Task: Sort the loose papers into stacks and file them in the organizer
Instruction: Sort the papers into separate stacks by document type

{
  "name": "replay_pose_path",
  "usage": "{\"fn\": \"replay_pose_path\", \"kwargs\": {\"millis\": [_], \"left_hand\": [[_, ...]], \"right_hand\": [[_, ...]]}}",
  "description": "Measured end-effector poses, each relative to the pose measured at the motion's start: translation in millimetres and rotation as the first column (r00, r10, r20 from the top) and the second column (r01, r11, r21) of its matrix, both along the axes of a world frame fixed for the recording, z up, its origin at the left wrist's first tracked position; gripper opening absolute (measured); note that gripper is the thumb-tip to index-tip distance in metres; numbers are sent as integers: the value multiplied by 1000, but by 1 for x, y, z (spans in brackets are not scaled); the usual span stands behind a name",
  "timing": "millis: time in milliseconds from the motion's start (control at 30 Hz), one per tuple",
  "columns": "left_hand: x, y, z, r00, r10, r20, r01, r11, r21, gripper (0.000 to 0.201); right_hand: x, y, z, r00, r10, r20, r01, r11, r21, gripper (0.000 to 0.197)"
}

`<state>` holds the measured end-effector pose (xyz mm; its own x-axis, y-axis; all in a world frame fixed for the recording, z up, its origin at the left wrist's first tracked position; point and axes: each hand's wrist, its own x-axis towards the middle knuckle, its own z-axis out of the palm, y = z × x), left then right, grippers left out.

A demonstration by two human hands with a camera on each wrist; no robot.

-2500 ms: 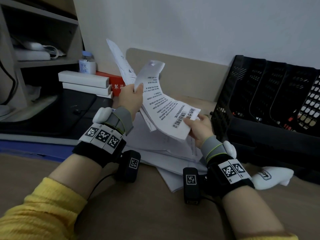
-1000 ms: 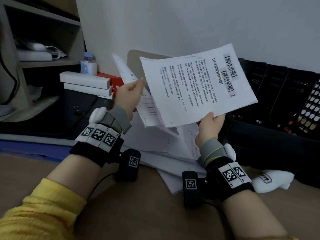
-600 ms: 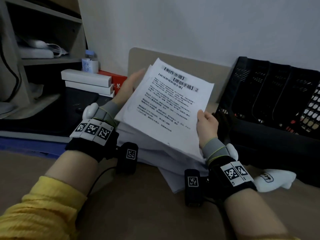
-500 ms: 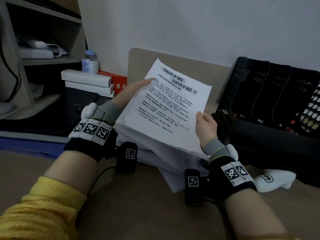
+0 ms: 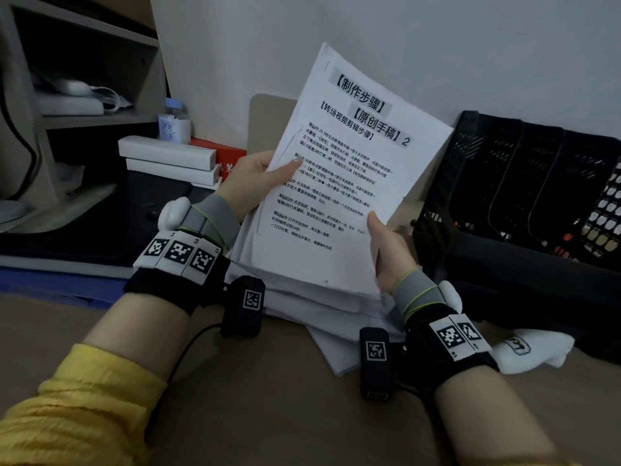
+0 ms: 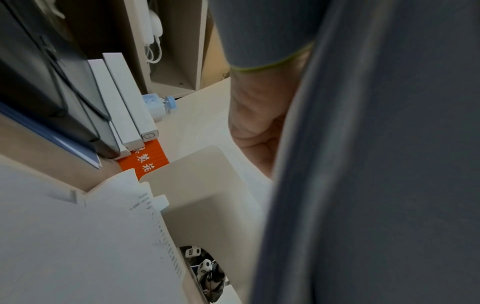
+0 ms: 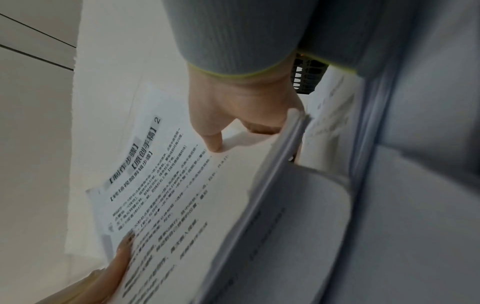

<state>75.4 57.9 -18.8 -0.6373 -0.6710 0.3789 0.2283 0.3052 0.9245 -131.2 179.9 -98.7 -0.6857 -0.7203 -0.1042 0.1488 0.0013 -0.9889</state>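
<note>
A stack of white printed papers (image 5: 342, 183) is held tilted up above the desk, its top sheet showing bold Chinese headings. My left hand (image 5: 255, 183) grips the stack's left edge, thumb laid across the top sheet. My right hand (image 5: 383, 250) holds the lower right edge, thumb on top and fingers underneath. In the right wrist view the thumb presses the top sheet (image 7: 166, 185) and the stack's edge (image 7: 285, 160) shows. More loose papers (image 5: 336, 334) lie on the desk below. The black mesh organizer (image 5: 524, 196) stands to the right, its slots hidden in shadow.
Two white boxes (image 5: 168, 159) lie on a red box (image 5: 228, 156) at the left, with a small bottle (image 5: 174, 124) behind. A shelf unit (image 5: 77, 95) fills the far left. A white cloth (image 5: 534, 351) lies by my right wrist. Brown desk (image 5: 268, 415) spreads in front.
The single sheet my right hand held up was laid on the left hand's papers. Both hands now hold one stack, raised and tilted more upright than half a second ago.
</note>
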Motion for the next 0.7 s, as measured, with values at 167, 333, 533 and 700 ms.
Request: {"fn": "replay_pose_path", "kwargs": {"millis": [167,333,533,700], "left_hand": [[-3,-2,-4,1000,-3,-7,3,1000,-30,80],[-11,12,-3,992,116,-52,-123,981,-152,33],[-19,17,-8,995,74,-67,-77,996,-47,22],[-20,10,-21,986,-78,147,73,997,38,37]], "right_hand": [[28,16,23,971,-217,-105,168,922,-350,10],[37,19,33,935,-299,-189,154,825,-543,21],[49,17,45,934,-236,-268,56,838,-542,20],[39,11,32,980,-125,-156,72,949,-306,19]]}}
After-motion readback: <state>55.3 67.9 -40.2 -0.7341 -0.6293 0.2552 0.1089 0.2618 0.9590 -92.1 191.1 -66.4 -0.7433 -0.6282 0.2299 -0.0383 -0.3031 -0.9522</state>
